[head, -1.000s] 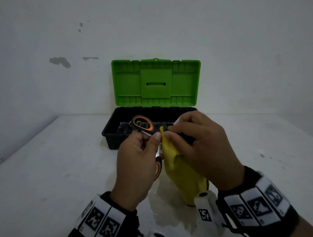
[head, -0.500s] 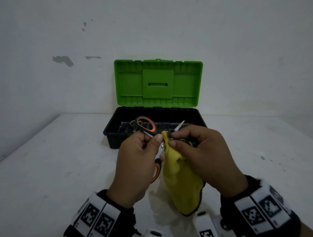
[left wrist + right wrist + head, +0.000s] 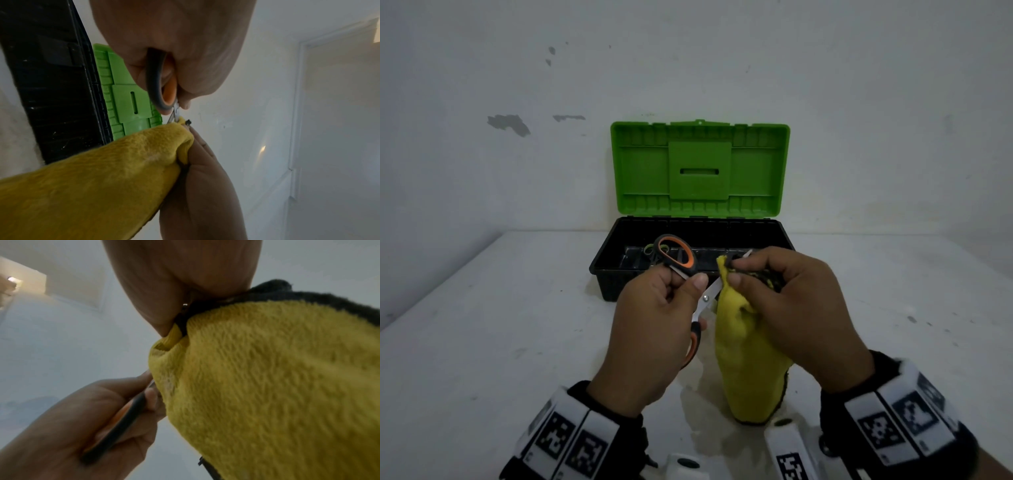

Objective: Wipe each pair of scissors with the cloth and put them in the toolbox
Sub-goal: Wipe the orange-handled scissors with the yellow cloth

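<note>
My left hand (image 3: 654, 329) grips the black-and-orange handles of a pair of scissors (image 3: 678, 255), its blades spread open and raised above the table. My right hand (image 3: 787, 308) pinches a yellow cloth (image 3: 743, 356) around one blade, whose tip (image 3: 747, 253) pokes out past the fingers. The cloth hangs down toward the table. In the left wrist view the scissors (image 3: 162, 91) meet the cloth (image 3: 98, 175) at the blade. In the right wrist view the cloth (image 3: 267, 378) fills the right side, with the left hand (image 3: 86, 426) on the handle. Behind stands the toolbox (image 3: 616, 260), black with its green lid (image 3: 700, 168) up.
Another pair of scissors with greenish handles (image 3: 649, 250) lies inside the toolbox at its left. The toolbox sits at the back of a white table (image 3: 482, 342) against a white wall. A wet-looking patch (image 3: 702, 411) shows on the table under the cloth.
My right hand has slid the cloth along the blade toward its tip. The left hand has kept its hold on the handles, and the view has shifted slightly.
</note>
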